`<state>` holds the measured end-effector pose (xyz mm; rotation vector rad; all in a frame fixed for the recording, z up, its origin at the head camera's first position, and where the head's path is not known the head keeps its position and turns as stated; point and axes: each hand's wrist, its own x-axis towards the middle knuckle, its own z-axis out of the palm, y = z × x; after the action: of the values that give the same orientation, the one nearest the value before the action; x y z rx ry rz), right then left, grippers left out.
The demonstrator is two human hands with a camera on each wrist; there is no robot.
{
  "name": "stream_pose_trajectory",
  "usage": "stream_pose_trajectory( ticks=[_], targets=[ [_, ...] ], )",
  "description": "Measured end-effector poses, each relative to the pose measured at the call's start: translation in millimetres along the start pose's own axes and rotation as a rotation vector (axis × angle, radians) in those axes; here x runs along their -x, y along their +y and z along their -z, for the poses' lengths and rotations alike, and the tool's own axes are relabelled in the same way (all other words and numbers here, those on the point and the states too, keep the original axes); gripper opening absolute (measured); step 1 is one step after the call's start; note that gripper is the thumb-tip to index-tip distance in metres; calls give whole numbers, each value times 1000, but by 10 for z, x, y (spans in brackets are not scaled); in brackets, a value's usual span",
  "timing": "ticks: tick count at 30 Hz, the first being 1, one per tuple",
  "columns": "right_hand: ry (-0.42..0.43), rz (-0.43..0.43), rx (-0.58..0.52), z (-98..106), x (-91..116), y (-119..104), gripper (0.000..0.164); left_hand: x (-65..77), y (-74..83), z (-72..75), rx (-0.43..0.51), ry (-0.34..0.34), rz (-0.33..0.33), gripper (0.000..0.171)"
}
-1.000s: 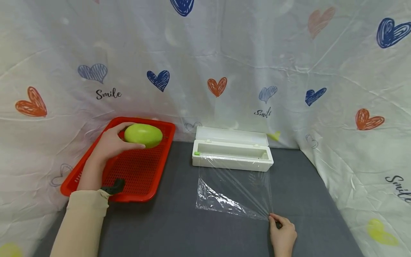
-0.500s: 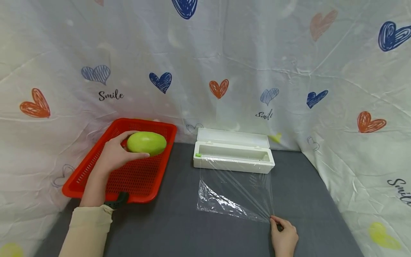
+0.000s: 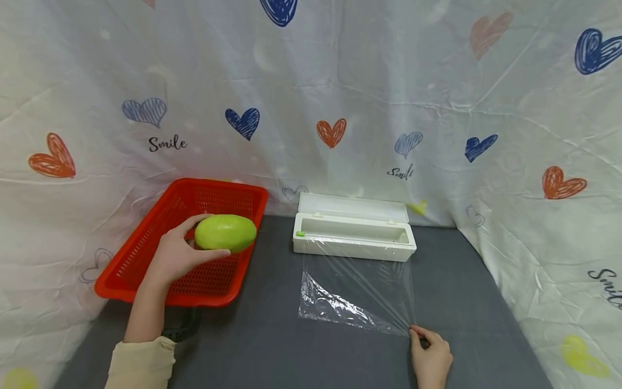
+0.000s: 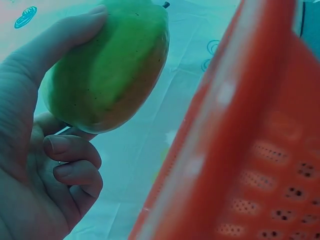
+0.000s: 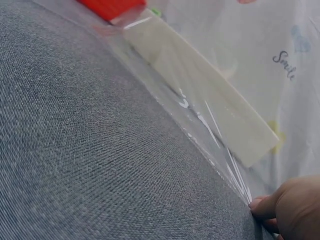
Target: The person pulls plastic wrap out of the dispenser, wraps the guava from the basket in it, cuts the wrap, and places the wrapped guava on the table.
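My left hand (image 3: pixel 177 251) grips a green mango (image 3: pixel 225 233) between thumb and fingers, above the right part of a red plastic basket (image 3: pixel 126 259). In the left wrist view the mango (image 4: pixel 107 65) shows a short dark stem and a brownish flank. My right hand (image 3: pixel 430 356) pinches the near right corner of a sheet of clear plastic wrap (image 3: pixel 335 305), gathered into creases there. The sheet runs from the front of a white wrap dispenser box (image 3: pixel 355 251), whose lid (image 3: pixel 353 207) stands up at the back. In the right wrist view the wrap (image 5: pixel 192 127) stretches from the fingertips towards the box.
A dark grey cloth (image 3: pixel 291 356) covers the table. Behind and at both sides hangs a white curtain (image 3: pixel 291 70) printed with hearts. The basket stands left of the box, with a gap of table between them.
My left hand has brought the mango towards me and slightly right, from the basket's far end. The right hand keeps its pinch on the wrap, almost still.
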<state>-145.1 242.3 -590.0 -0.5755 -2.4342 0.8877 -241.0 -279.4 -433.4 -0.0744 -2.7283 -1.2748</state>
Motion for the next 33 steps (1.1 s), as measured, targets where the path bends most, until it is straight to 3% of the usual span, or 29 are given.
stream_pose_trajectory(
  ticks=[7,14,25,33],
  targets=[
    [-3,15,-10,-1,14,-8,6,227,-58,-146,47,40,18,88],
    [20,25,-23,-5,3,-11,5,407,57,-298,89,72,33,86],
    [42,46,-19,-9,10,-1,5,492,188,-655,188,77,23,87],
    [48,64,-33,-2,5,-6,5,494,305,-879,206,80,-27,87]
  ],
)
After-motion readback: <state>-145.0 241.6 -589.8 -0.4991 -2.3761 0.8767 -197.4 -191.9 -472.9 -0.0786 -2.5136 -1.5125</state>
